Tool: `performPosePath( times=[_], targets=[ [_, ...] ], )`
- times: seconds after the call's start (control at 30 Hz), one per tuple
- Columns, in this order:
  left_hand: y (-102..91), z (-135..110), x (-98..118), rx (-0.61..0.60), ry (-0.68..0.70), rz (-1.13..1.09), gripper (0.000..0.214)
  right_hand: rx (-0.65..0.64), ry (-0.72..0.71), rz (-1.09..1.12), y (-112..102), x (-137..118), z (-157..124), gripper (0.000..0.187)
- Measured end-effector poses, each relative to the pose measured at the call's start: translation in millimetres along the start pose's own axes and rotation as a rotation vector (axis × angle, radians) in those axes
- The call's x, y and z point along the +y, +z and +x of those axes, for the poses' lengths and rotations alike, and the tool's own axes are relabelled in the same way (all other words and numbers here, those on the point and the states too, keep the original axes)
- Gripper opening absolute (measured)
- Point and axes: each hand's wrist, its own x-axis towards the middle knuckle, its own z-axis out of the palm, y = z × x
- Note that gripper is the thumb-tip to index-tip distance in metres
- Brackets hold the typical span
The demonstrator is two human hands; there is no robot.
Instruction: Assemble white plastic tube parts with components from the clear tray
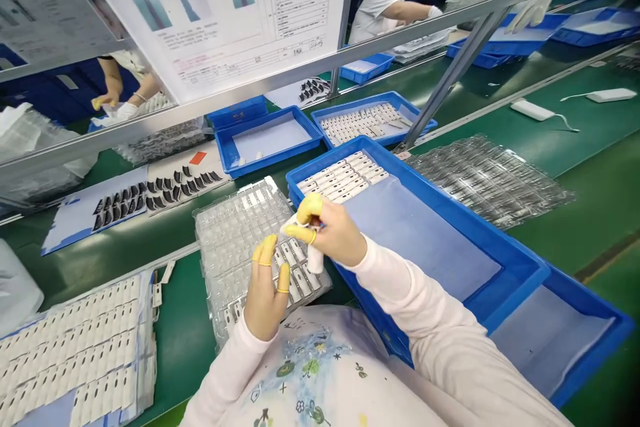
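My right hand (336,233), in yellow finger cots, pinches a small white plastic part (289,223) between thumb and index finger. Below its curled fingers hangs a white piece (315,260); I cannot tell whether it belongs to the same part. My left hand (265,287), with yellow cots on thumb and fingers, is open just left of it, fingers up and thumb apart, nothing between them. Under both hands lies a clear plastic blister tray (225,240), where white casings with dark oval slots (300,277) fill several pockets nearest me.
To my right, a blue bin (425,247) holds rows of white casings at its far end. Stacked casings (75,340) lie at the left. Beyond are dark curved pieces (120,203), more blue bins (273,140), clear trays (490,180) and a metal frame rail (240,103). Co-workers sit opposite.
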Motion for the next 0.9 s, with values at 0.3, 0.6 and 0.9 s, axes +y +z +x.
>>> performPosePath(
  times=[0.3, 0.6, 0.9],
  targets=[
    [-25.5, 1, 24, 0.213, 0.127, 0.096, 0.04, -0.045, 0.149, 0.267, 46, -67, 5, 0.024],
    [-56.4, -23, 56, -0.437, -0.416, -0.91, 0.065, 0.147, 0.208, 0.635, 44, -66, -14, 0.015],
    [-57.3, -25, 61, -0.591, -0.398, -1.047, 0.064, 0.286, 0.101, 0.474, 46, -61, -27, 0.014]
  ],
)
